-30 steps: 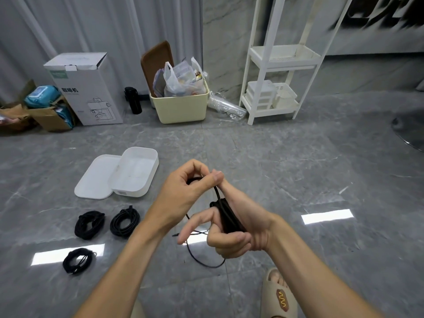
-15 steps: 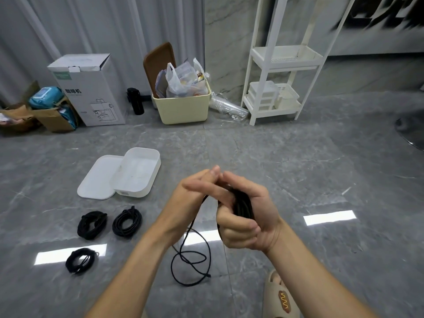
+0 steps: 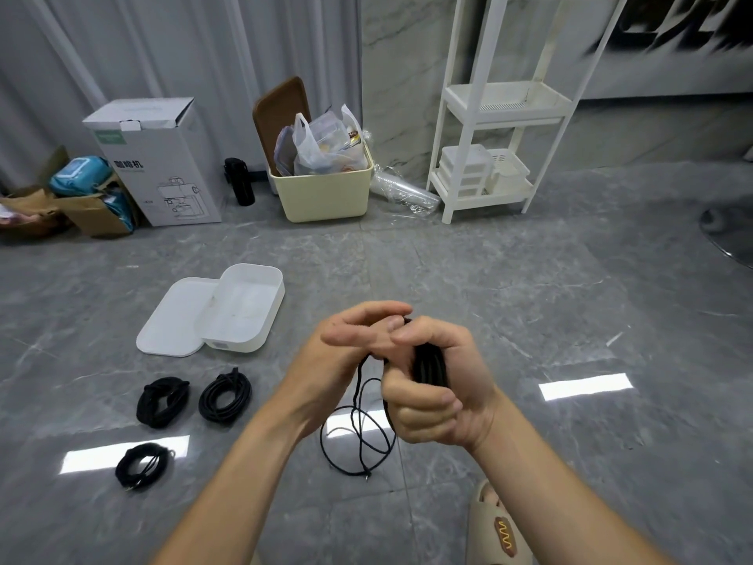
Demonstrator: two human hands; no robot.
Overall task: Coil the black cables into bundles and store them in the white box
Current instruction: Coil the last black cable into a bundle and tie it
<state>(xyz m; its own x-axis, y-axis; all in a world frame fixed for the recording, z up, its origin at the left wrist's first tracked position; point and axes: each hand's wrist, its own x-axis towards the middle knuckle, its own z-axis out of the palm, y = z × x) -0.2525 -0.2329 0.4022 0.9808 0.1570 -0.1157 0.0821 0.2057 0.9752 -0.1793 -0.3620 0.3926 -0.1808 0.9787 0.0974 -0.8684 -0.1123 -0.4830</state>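
My right hand [image 3: 432,385] grips a partly coiled black cable [image 3: 428,364] wrapped around its fingers. My left hand [image 3: 346,352] pinches the free strand of that cable just above the bundle. The loose tail [image 3: 358,438] hangs down and loops on the floor below both hands. The white box [image 3: 244,307] stands open on the floor to the left, its lid [image 3: 175,320] lying beside it. Three coiled black bundles lie in front of the box: one [image 3: 163,401], a second [image 3: 225,397], and a thinner third [image 3: 142,466].
Along the back wall stand a white carton [image 3: 159,165], a cream bin [image 3: 322,189] full of bags, a black bottle [image 3: 239,181] and a white shelf rack [image 3: 497,116]. My sandalled foot [image 3: 497,524] is at the bottom right. A round base [image 3: 729,230] sits far right.
My left hand has swung round the bundle in my right hand, winding on more cable. The tail has dropped lower and now lies looped on the floor.
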